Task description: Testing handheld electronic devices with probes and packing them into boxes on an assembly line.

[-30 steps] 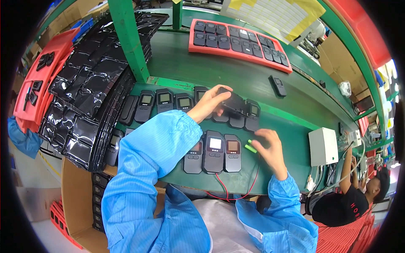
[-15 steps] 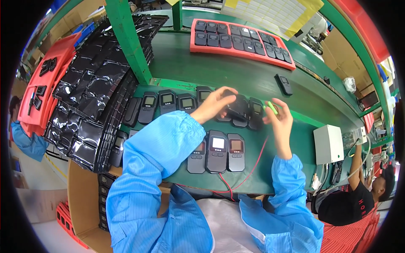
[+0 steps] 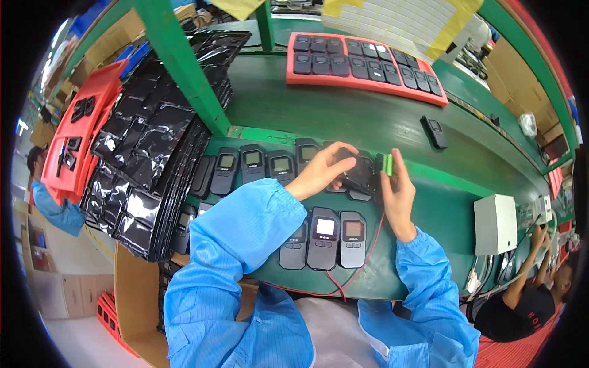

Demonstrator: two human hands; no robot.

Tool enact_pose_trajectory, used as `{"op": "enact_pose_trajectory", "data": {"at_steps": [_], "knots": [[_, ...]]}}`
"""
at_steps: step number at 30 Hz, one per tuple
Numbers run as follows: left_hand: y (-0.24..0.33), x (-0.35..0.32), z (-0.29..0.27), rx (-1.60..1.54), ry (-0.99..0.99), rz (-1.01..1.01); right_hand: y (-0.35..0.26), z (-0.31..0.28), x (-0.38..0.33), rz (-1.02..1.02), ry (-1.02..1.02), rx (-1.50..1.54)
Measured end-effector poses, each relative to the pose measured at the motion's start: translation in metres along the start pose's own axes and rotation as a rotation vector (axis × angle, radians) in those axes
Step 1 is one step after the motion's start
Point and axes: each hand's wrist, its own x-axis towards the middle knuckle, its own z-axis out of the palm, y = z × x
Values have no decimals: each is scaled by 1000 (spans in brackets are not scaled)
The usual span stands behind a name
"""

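My left hand (image 3: 322, 170) grips a black handheld device (image 3: 361, 175) held face down over the green bench (image 3: 466, 214). My right hand (image 3: 397, 190) pinches a small green cylindrical battery (image 3: 388, 164) at the device's right edge, touching it. A red and black wire pair (image 3: 362, 257) runs from the right hand down toward my lap. Three similar dark devices with small screens (image 3: 324, 237) lie just below my hands. A row of more devices (image 3: 254, 164) lies to the left.
Stacks of black plastic trays (image 3: 141, 153) fill the left. A red tray of black devices (image 3: 362, 61) sits on the far belt, and a lone black device (image 3: 434, 132) lies nearer. A white box (image 3: 496, 224) stands at right. Another person (image 3: 521, 300) works at lower right.
My right hand rose from the bench near the lit devices to the held device, bringing the green battery against its right edge. My left hand kept its grip on the device.
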Motion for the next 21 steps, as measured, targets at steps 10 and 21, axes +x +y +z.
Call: {"op": "enact_pose_trajectory", "data": {"at_steps": [10, 21], "knots": [[0, 1, 4, -31, 114, -20, -14, 2, -4, -331, -287, -471], [-12, 5, 0, -70, 121, 74, -15, 2, -9, -358, -341, -638]]}}
